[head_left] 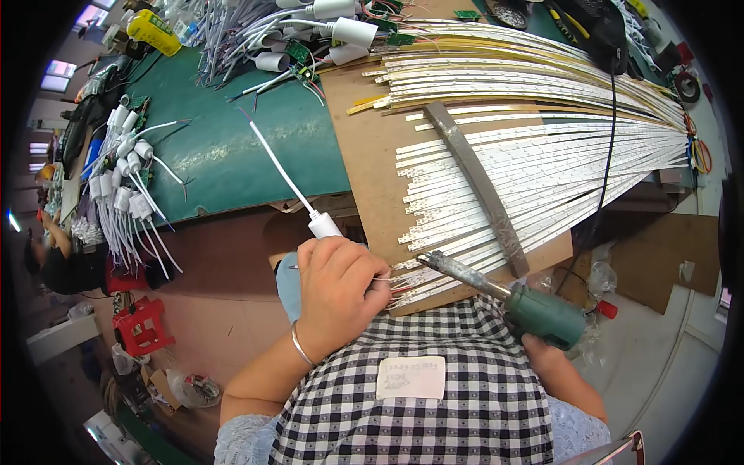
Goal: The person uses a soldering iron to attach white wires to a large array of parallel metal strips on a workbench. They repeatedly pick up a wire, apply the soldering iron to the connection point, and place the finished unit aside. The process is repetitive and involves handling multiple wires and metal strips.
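Observation:
My left hand, a metal bangle at its wrist, is closed around a white cylindrical cable cap. A white cable with thin bare-ended wires runs up from the cap. Thin red and white wires show between my fingertips and the nearest LED strip ends. My right hand, partly hidden, grips a green-handled soldering iron. Its dark tip points left, over the strip ends and close to my left fingers. Many white LED strips fan across a brown board.
A rusty metal bar lies across the strips. White capped cables hang over the left of the green table; more capped cables with circuit boards pile at the back. A black cord crosses the strips. A red stool stands left.

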Action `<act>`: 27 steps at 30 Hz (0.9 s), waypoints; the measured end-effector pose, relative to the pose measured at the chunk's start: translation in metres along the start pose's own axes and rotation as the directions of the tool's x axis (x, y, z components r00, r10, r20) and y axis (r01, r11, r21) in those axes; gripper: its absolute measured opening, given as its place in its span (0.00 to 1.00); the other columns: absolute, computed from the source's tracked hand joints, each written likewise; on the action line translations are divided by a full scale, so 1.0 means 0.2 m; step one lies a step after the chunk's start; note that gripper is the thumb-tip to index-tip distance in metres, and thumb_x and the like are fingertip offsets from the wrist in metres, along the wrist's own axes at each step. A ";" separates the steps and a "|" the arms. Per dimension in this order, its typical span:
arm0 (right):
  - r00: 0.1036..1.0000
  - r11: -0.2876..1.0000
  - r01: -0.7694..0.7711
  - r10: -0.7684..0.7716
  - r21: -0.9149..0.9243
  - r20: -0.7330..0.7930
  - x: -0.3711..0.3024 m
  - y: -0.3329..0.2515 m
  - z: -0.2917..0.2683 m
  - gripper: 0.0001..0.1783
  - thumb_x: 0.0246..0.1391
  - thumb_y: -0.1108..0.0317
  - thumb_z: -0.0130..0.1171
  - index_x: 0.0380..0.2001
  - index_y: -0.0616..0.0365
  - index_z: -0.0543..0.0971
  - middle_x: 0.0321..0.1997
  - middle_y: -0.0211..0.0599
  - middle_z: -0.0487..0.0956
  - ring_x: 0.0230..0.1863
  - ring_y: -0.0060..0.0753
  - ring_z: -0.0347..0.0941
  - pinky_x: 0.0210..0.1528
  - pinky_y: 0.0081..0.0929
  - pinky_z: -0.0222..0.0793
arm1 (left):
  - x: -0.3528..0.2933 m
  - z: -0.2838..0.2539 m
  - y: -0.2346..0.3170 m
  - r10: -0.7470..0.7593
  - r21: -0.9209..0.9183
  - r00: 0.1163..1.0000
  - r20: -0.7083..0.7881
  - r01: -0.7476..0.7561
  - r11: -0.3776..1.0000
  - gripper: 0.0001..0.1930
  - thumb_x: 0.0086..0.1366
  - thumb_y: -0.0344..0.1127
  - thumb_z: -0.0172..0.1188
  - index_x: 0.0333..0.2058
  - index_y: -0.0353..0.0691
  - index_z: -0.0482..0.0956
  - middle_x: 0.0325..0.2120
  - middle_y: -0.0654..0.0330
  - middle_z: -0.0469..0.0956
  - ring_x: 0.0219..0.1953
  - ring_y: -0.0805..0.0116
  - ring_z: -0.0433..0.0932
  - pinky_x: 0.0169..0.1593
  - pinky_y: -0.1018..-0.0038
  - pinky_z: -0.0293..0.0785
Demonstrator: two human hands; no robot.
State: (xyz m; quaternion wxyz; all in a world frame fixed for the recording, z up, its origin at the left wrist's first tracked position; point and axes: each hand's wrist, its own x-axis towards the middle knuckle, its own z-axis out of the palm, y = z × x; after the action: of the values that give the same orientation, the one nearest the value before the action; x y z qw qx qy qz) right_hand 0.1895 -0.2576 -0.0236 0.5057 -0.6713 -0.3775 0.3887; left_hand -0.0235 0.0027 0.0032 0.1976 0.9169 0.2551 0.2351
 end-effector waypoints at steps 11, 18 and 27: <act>0.984 0.978 -0.154 0.164 0.138 -0.067 -0.07 0.03 0.02 0.15 0.49 0.68 0.63 0.41 0.63 0.79 0.42 0.42 0.79 0.42 0.40 0.76 0.45 0.34 0.70 | 0.06 0.04 0.04 0.047 0.012 0.998 0.045 -0.047 0.999 0.10 0.40 0.27 0.65 0.23 0.46 0.75 0.25 0.66 0.72 0.35 0.63 0.72 0.43 0.65 0.58; 0.996 0.996 -0.086 0.086 0.019 0.002 -0.02 -0.02 0.00 0.18 0.48 0.69 0.64 0.43 0.64 0.78 0.43 0.43 0.79 0.43 0.41 0.77 0.47 0.33 0.71 | 0.05 0.05 0.05 0.050 0.071 0.997 0.061 -0.054 0.996 0.10 0.39 0.28 0.65 0.23 0.45 0.75 0.26 0.65 0.72 0.36 0.61 0.71 0.44 0.64 0.59; 0.983 0.945 0.180 -0.166 -0.272 0.074 0.05 -0.09 -0.02 0.16 0.48 0.69 0.64 0.41 0.63 0.79 0.43 0.44 0.80 0.43 0.42 0.78 0.47 0.35 0.73 | 0.04 0.05 0.04 0.051 0.023 0.999 0.010 -0.052 0.998 0.10 0.39 0.28 0.64 0.22 0.45 0.75 0.27 0.65 0.71 0.36 0.61 0.70 0.44 0.63 0.59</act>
State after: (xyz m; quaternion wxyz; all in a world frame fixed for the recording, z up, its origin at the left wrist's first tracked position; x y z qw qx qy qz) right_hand 0.1950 -0.2463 -0.0070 0.4291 -0.6898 -0.4983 0.3030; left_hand -0.0083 -0.0014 0.0021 0.1819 0.9265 0.2332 0.2327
